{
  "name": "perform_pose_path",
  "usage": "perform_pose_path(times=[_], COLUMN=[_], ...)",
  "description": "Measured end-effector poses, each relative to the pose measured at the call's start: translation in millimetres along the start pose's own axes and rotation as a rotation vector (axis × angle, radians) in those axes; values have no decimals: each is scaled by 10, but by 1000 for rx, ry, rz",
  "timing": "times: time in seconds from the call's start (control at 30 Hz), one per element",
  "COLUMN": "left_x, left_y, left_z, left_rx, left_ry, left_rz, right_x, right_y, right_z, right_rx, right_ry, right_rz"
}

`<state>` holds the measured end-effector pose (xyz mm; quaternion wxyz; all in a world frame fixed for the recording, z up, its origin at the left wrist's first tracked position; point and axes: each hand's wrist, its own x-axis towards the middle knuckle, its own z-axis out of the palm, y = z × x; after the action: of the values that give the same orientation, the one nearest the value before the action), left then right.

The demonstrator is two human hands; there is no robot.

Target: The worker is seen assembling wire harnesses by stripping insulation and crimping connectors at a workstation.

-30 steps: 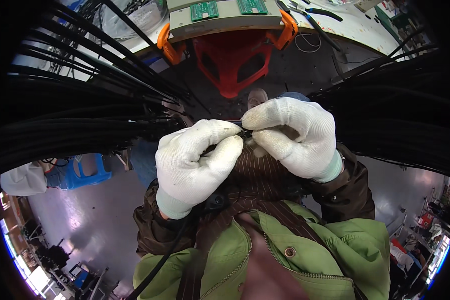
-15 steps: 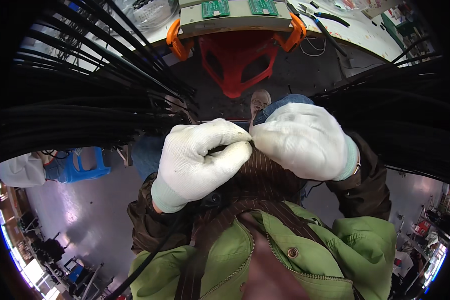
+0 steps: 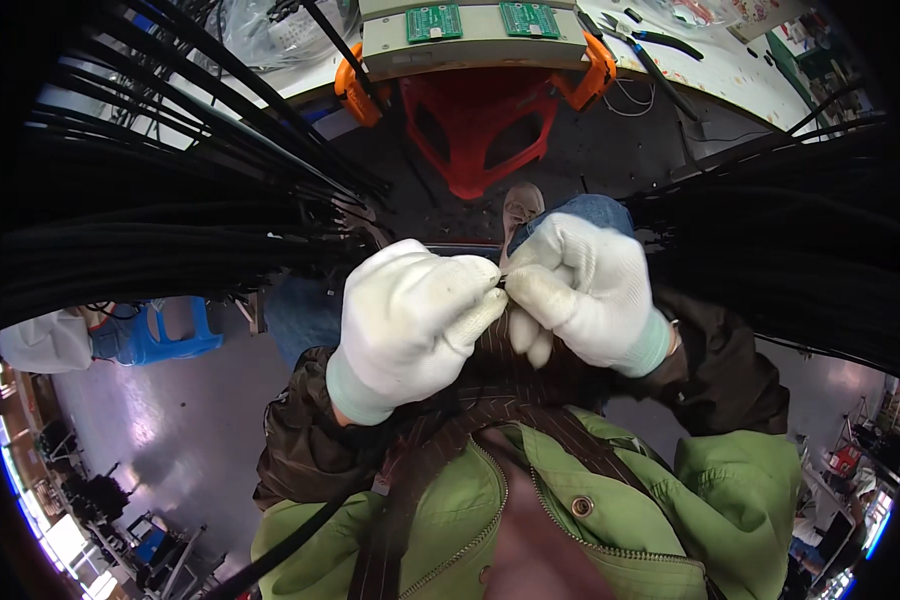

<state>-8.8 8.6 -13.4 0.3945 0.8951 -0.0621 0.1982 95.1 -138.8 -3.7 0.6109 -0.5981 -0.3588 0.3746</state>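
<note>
Both of my hands wear white knit gloves and meet in front of my body, fingertips almost touching. My left hand (image 3: pixel 410 325) is closed in a pinch, thumb against the fingers. Thumb and forefinger of my right hand (image 3: pixel 595 295) also press together, while its lower fingers curl loosely beneath. A tiny dark bit shows in the gap between the two pinches, too small to name. Thick bundles of black cables lie on either side of me, the left bundle (image 3: pixel 170 240) with ends fanned out, the right bundle (image 3: pixel 790 220) reaching close to my right forearm.
Ahead stands a white worktable (image 3: pixel 740 85) with a beige block (image 3: pixel 470 55) carrying two green circuit boards (image 3: pixel 435 22). Orange clamps (image 3: pixel 592 75) grip its corners. Pliers (image 3: pixel 667 43) lie to the right. A red stool (image 3: pixel 470 165) is under the table; a blue stool (image 3: pixel 175 335) stands left.
My right hand has turned, so its thumb and lower fingers now show. The left hand has rolled slightly and shifted right. Both pinches still meet at about the same place.
</note>
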Motion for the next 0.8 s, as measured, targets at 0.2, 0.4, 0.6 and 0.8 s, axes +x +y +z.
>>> perform_pose_path(times=[0.2,0.4,0.6,0.8], left_x=[9,3,2,-16], left_y=[-19,53,84,-38], left_z=[116,46,2,75], left_rx=[-126,-241,-424,-35], left_ry=[96,61,-76,29], left_rz=[-134,-348,-549,11], right_x=[-30,-20,57,-34], right_y=[80,158,246,85], right_z=[-7,-93,-219,-75], right_rx=[499,-74,-580,-4], right_ry=[91,115,53,39], right_rz=[396,-94,-621,-4])
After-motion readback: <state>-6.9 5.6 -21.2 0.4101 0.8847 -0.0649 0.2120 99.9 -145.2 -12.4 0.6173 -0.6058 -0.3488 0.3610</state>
